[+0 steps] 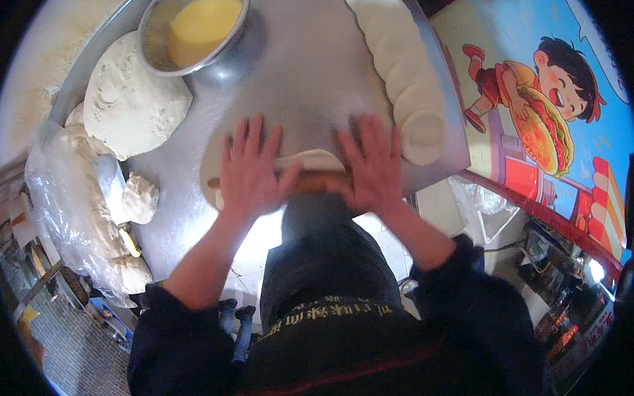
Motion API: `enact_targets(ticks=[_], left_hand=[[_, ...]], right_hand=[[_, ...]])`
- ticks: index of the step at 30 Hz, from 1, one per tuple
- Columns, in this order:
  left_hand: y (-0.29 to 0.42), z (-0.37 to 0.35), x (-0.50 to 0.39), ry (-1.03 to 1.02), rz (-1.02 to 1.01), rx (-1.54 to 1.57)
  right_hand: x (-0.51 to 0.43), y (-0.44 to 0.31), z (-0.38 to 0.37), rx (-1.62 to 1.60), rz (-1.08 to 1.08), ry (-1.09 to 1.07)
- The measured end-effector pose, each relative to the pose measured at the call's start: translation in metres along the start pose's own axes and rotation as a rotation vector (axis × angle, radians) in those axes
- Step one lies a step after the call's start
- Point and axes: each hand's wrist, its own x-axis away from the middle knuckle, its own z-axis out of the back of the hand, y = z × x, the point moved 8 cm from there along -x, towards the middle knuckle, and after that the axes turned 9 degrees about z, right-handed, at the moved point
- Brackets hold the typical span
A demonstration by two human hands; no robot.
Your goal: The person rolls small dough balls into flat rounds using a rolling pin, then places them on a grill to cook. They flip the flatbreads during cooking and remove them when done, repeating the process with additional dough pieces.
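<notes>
A wooden rolling pin [322, 181] lies crosswise at the near edge of the metal worktop [305, 87]. My left hand [252, 167] rests flat over its left part, fingers spread; the pin's tip pokes out beyond the wrist side. Over the right part is my right hand [371, 168], also flat with fingers apart and slightly blurred. Between the hands, a thin piece of rolled dough [313, 159] shows just beyond the pin; the hands and pin hide the rest. To the right, flat dough rounds [423, 138] overlap in a long row.
A metal bowl [154, 43] holds yellow liquid. Beside it sits a large dough mound [137, 97]. At left, a broad blade [109, 183] with a yellow handle lies by a small dough lump [140, 198] and plastic-covered dough [75, 210]. An illustrated panel [511, 42] borders the right side.
</notes>
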Motion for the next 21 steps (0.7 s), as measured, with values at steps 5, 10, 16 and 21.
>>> enact_targets(ticks=[5, 10, 16, 21], left_hand=[[-0.005, 0.005, -0.063, 0.087, 0.100, 0.142], [0.017, 0.004, 0.057, -0.055, -0.297, 0.009], [-0.105, 0.035, 0.074, -0.145, -0.087, 0.088], [-0.133, 0.025, 0.084, -0.092, -0.028, -0.001]], right_hand=[[-0.027, 0.033, 0.020, 0.083, -0.106, 0.257], [0.056, -0.031, -0.005, 0.083, 0.039, -0.113], [-0.066, -0.078, -0.025, -0.031, 0.217, -0.275], [-0.076, -0.097, -0.049, 0.014, 0.159, -0.248]])
